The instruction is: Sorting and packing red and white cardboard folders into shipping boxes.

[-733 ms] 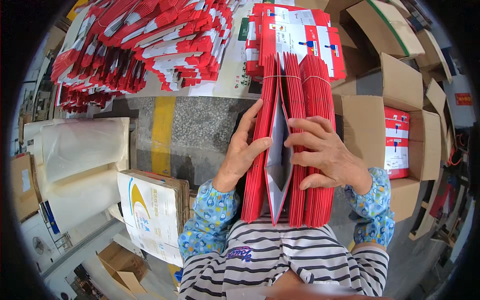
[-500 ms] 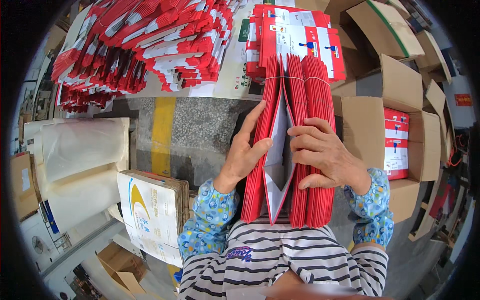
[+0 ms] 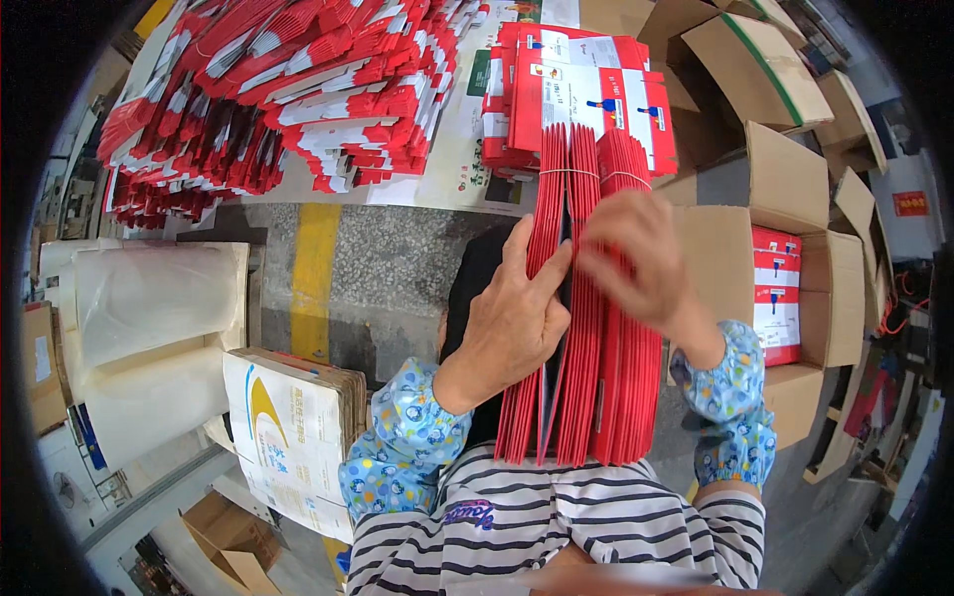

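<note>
Banded bundles of red flat-folded cartons stand on edge against my striped top, thin string around their far part. My left hand lies over the left bundle, its thumb and forefinger stretched forward and the other fingers bent across the cartons' edges. A narrow dark gap runs beside that hand, between the cartons. My right hand is over the right bundle, smeared by motion. Its fingers are too blurred to show whether they grip anything.
A big heap of red-and-white folded cartons covers the table at the far left. Flat red cartons are stacked straight ahead. On the right, an open cardboard box holds red-and-white packs. A stack of white printed cardboard stands left of me.
The wide-open carton between the bundles has closed up to a narrow gap. My left hand has moved right, onto the bundle. My right hand has lifted and blurred.
</note>
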`<state>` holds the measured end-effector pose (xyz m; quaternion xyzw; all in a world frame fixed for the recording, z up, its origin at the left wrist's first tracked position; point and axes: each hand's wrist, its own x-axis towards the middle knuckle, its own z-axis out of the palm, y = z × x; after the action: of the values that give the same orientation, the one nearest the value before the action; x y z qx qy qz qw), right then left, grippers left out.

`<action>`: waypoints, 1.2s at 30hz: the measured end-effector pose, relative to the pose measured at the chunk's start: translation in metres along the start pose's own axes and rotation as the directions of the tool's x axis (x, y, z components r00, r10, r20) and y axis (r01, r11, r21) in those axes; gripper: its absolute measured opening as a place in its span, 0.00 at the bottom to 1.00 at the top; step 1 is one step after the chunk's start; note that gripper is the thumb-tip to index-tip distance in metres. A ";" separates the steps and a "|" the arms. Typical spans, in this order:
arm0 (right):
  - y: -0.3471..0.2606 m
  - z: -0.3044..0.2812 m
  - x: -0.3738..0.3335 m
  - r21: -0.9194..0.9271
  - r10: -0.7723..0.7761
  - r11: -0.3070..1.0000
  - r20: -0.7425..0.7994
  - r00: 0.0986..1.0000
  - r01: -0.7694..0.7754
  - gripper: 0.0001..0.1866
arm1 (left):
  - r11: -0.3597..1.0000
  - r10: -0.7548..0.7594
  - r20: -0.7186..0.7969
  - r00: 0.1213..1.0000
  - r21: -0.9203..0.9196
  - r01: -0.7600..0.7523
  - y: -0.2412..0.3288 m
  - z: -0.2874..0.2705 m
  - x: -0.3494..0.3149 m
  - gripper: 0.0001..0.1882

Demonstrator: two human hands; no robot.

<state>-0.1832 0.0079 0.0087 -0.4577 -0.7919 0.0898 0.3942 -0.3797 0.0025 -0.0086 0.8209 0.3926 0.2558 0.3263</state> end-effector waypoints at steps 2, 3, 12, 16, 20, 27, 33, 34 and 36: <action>0.018 0.002 0.011 -0.132 0.137 0.980 -0.080 0.987 -0.147 0.09 | 1.000 -0.006 0.005 1.000 0.008 0.006 0.004 0.001 0.002 0.26; 0.024 0.004 0.017 -0.194 0.191 0.959 -0.097 0.977 -0.207 0.09 | 1.000 -0.018 0.009 1.000 0.021 0.017 0.005 0.003 0.002 0.26; 0.041 0.022 0.024 -0.213 0.396 0.895 -0.029 0.918 -0.392 0.12 | 0.999 -0.007 -0.009 1.000 0.045 0.007 0.010 0.010 0.007 0.25; 0.043 0.024 0.025 -0.173 0.429 0.888 -0.019 0.903 -0.426 0.12 | 0.998 -0.016 0.011 1.000 0.053 0.016 0.011 0.010 0.009 0.25; 0.041 0.025 0.027 -0.202 0.415 0.889 -0.024 0.910 -0.411 0.10 | 0.999 -0.023 0.010 1.000 0.038 0.023 0.015 0.010 0.011 0.25; 0.043 0.013 0.017 -0.153 0.210 0.968 0.062 0.976 -0.199 0.07 | 0.992 -0.104 0.063 0.993 -0.072 0.108 0.011 0.006 0.007 0.23; 0.034 0.011 0.023 -0.216 0.240 0.954 0.128 0.962 -0.209 0.07 | 0.998 -0.029 0.002 1.000 -0.056 0.029 0.002 0.009 0.004 0.23; 0.035 0.011 0.024 -0.217 0.239 0.954 0.129 0.962 -0.208 0.07 | 0.998 -0.030 0.001 1.000 -0.057 0.030 0.003 0.008 0.004 0.23; 0.039 0.010 0.026 -0.201 0.226 0.961 0.176 0.958 -0.189 0.05 | 0.994 -0.069 0.026 0.997 -0.085 0.071 0.006 0.006 0.005 0.22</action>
<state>-0.1720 0.0528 -0.0035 -0.5615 -0.7792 0.1028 0.2588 -0.3698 0.0019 -0.0075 0.7948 0.4060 0.2512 0.3746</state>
